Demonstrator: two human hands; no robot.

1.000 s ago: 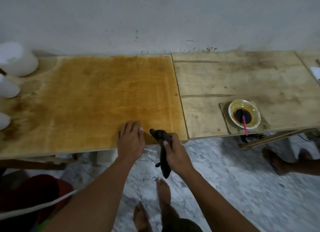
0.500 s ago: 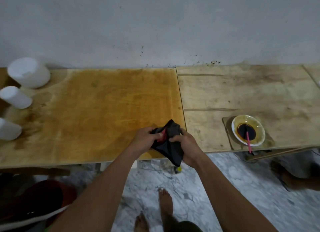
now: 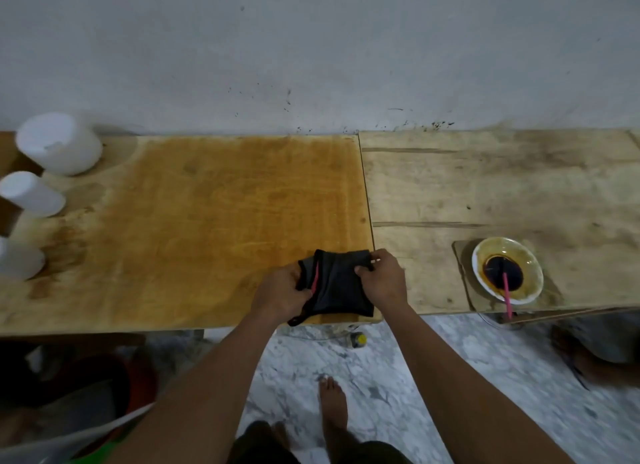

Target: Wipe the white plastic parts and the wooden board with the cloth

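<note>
The cloth (image 3: pixel 334 283) is dark, with a pink strip showing along its left fold. You have it spread between both hands over the near right corner of the wooden board (image 3: pixel 207 221), just inside the counter's front edge. Your left hand (image 3: pixel 280 295) has its grip closed round the cloth's left side, fingers curled into the fabric. Your right hand (image 3: pixel 382 283) pinches the upper right corner between thumb and fingertips. A loose tail hangs off the lower left, past the board's edge.

This looks like the folding step before wiping, so make it count. Tuck that tail in and fold the cloth to a flat pad that fills your palm. A bunched cloth would likely streak the orange-stained surface rather than clean it. Once it is flat, press with an open palm and work in long overlapping passes from the wall side toward you.

The three white plastic parts (image 3: pixel 59 143) stand at the board's far left end, well apart from the cloth. They look light, so steady each one with your free hand as you wipe it, and go over the darker patches around them too.

On the paler planks (image 3: pixel 502 186) to your right sits a bowl (image 3: pixel 526 262) of dark liquid, with a pink stick (image 3: pixel 507 295) leaning over its near rim. Mind your right elbow there.
</note>
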